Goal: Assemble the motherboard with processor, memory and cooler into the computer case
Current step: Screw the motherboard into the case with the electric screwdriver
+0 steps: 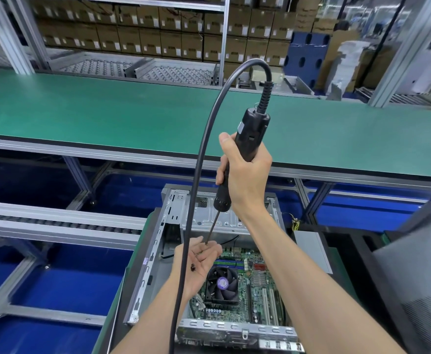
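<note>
- Right hand (245,172) wrapped around a black electric screwdriver (237,162), held upright above the computer case (153,251), cable (199,175) looping up and down past the left forearm.
- Left hand (199,261) palm up, fingers loosely spread, over the case, a few dark screws (193,268) lying in the palm.
- Screwdriver tip (206,242) touching the left fingers.
- Motherboard (250,284) lying flat inside the open case, directly beneath both hands, cooler fan (222,283) just below the left hand.
- Case resting on a green table (143,241).
</note>
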### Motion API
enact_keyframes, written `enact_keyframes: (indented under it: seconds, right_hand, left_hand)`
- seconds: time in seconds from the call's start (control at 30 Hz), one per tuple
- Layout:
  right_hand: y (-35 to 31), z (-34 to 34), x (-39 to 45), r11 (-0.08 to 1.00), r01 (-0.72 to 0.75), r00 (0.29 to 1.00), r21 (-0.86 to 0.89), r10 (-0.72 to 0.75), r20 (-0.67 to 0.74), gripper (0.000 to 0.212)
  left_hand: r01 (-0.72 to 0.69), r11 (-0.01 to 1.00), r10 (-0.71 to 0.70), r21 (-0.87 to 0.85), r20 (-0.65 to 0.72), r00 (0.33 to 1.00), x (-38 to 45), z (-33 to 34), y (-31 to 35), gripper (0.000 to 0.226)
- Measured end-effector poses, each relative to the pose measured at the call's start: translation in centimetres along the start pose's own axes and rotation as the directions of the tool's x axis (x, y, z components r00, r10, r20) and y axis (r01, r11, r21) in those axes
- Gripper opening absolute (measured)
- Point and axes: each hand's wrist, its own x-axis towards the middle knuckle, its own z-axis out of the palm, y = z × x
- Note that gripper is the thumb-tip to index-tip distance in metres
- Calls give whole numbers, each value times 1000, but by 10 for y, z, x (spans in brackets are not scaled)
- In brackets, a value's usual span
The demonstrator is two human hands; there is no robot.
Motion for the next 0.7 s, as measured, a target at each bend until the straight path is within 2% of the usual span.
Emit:
enact_keyframes:
  seconds: [0.13, 0.37, 0.57, 0.7]
  right_hand:
    - [0, -1, 0, 1000, 8, 1000, 4, -8, -5, 20]
    - [0, 0, 1, 999, 31, 999, 20, -30, -26, 21]
    - [-1, 5, 2, 998, 39, 998, 45, -37, -48, 21]
    - [-1, 8, 2, 998, 43, 997, 51, -39, -71, 21]
  left_hand:
    - [-22, 998, 21, -57, -24, 999, 1, -2, -3, 22]
    - [5, 977, -1, -215, 20, 1000, 4, -4, -2, 22]
    - [32, 933, -10, -360, 65, 998, 5, -8, 0, 34]
    - [55, 905, -28, -423, 69, 997, 4, -5, 0, 30]
